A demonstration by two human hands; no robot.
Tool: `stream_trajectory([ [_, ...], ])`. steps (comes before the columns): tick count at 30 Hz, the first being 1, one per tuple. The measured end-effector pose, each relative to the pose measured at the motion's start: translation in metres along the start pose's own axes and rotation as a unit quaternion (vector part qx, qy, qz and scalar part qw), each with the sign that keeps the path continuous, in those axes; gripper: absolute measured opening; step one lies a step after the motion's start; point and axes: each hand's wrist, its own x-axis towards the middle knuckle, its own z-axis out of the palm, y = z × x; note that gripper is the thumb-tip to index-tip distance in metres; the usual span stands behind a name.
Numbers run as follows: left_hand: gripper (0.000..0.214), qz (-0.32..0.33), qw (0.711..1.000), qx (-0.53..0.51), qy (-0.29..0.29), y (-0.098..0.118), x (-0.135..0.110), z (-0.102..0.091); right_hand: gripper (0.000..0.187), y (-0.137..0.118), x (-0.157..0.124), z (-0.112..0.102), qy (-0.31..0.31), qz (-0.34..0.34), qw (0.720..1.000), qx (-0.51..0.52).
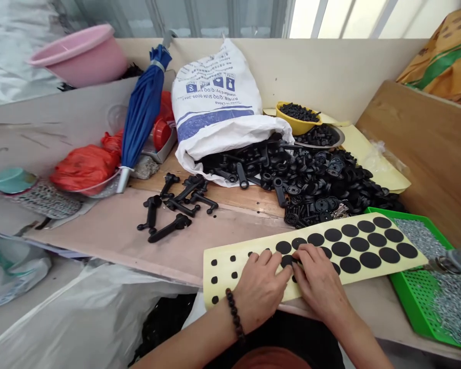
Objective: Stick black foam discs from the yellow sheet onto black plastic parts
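Observation:
A long pale yellow backing sheet lies across the front of the table, carrying rows of black adhesive discs. Small black dots mark its left end. My left hand, with a dark bead bracelet on the wrist, presses its fingers flat on the sheet. My right hand pinches at the edge of one black disc between thumb and fingertips. Beyond the sheet, loose black plastic handles lie on the board, apart from both hands.
A large heap of black plastic parts spills from a white woven sack. A yellow bowl of black pieces sits behind it. At right, a green tray holds grey screws. A folded blue umbrella and orange bag lie left.

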Motion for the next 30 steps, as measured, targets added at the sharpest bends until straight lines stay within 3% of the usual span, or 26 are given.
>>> stream_trajectory([
  [5, 0.016, -0.003, 1.000, 0.020, -0.002, -0.003, 0.008, 0.006, 0.012, 0.007, -0.002, -0.010, -0.016, 0.009, 0.995, 0.095],
  [14, 0.018, -0.001, 1.000, 0.024, -0.010, -0.004, 0.008, 0.006, 0.012, 0.006, 0.006, -0.004, -0.027, 0.020, 0.999, 0.025],
  [30, 0.025, 0.020, 1.000, 0.020, -0.007, -0.006, -0.003, 0.009, 0.016, -0.007, 0.003, -0.010, -0.060, 0.056, 0.981, 0.177],
])
